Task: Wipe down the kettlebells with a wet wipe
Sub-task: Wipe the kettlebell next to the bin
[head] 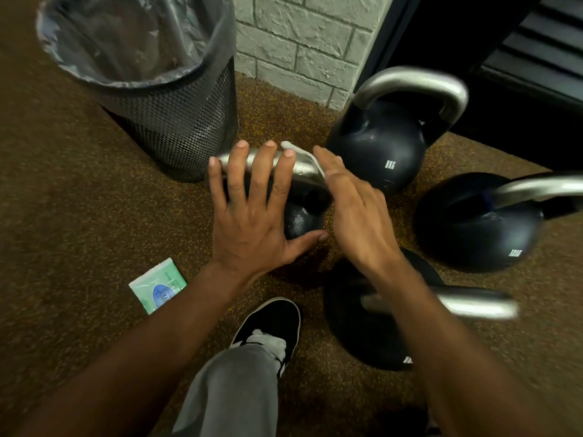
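Several black kettlebells with silver handles stand on the speckled floor. The nearest small kettlebell (301, 220) sits mid-frame. My left hand (252, 216) lies flat over its handle with straight, spread fingers, thumb against the ball. My right hand (356, 216) presses a white wet wipe (303, 154) against the right end of that handle with straight fingers. Behind stands the 8 kg kettlebell (378, 146), at right a larger kettlebell (476, 228), and a fourth kettlebell (362, 329) lies partly under my right forearm.
A black mesh bin (176, 127) with a clear liner stands at the back left. A green wet-wipe packet (157, 287) lies on the floor at left. My shoe (271, 326) is near the kettlebells. A grey brick wall (299, 48) rises behind.
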### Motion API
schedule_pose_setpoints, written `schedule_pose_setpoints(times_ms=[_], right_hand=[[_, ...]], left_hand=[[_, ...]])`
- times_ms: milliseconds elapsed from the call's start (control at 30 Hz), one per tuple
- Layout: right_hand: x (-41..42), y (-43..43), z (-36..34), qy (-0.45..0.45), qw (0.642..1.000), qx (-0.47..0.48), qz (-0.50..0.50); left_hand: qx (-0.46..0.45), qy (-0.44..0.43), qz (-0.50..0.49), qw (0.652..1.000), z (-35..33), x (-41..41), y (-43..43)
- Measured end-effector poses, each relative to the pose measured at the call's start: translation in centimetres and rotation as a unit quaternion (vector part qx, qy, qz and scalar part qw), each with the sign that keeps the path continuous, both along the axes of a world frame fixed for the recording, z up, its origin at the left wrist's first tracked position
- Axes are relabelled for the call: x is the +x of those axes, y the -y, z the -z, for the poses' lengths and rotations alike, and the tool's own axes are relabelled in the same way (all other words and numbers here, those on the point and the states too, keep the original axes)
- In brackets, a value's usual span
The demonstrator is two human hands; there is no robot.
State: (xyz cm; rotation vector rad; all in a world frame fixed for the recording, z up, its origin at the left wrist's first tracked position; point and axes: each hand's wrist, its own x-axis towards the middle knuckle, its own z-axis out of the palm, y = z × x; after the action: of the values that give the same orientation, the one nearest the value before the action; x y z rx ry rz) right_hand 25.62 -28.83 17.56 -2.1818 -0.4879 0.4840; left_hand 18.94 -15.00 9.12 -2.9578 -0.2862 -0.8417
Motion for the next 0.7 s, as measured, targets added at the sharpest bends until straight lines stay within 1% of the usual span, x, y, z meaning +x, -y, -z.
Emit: schedule_pose_setpoints(times_ms=[133, 200, 333, 367, 433, 500, 600, 633, 700], right_hand=[[-3.4, 0.6, 0.6, 0.025, 0.999, 0.038, 0.008], [-4.1, 0.9, 1.1, 0.029, 0.999, 0.041, 0.008], [-2.0, 0.7, 1.3, -0.025, 0.997, 0.026, 0.064], [-2.1, 0.5, 1.2, -0.02, 0.998, 0.025, 0.063], [-3.4, 0.4, 1.3, 0.019, 0.999, 0.02, 0.027], [-4.7, 0.5, 1.7, 0.033, 0.999, 0.021, -0.002], [-5.1, 0.3, 2.1, 0.008, 0.998, 0.045, 0.036], [-5.1, 0.0, 2.0, 0.005, 0.998, 0.04, 0.048], [-5.3, -0.6, 1.8, 0.033, 0.999, 0.01, 0.031]], left_hand=[[-0.007, 0.001, 0.002, 1.0, -0.1, 0.0, 0.0], [-0.003, 0.006, 0.003, 1.0, -0.1, 0.1, 0.0], [0.007, 0.001, 0.005, 1.0, 0.1, 0.1, -0.1], [0.006, 0.0, 0.005, 1.0, 0.1, 0.0, -0.1], [0.001, 0.002, 0.008, 1.0, 0.0, 0.1, -0.1], [-0.007, 0.006, 0.004, 1.0, -0.2, 0.1, -0.1], [-0.001, 0.007, 0.001, 1.0, -0.2, 0.0, 0.0], [0.002, 0.006, -0.001, 1.0, -0.1, 0.1, 0.0], [0.008, 0.009, -0.011, 1.0, 0.0, 0.2, 0.1]])
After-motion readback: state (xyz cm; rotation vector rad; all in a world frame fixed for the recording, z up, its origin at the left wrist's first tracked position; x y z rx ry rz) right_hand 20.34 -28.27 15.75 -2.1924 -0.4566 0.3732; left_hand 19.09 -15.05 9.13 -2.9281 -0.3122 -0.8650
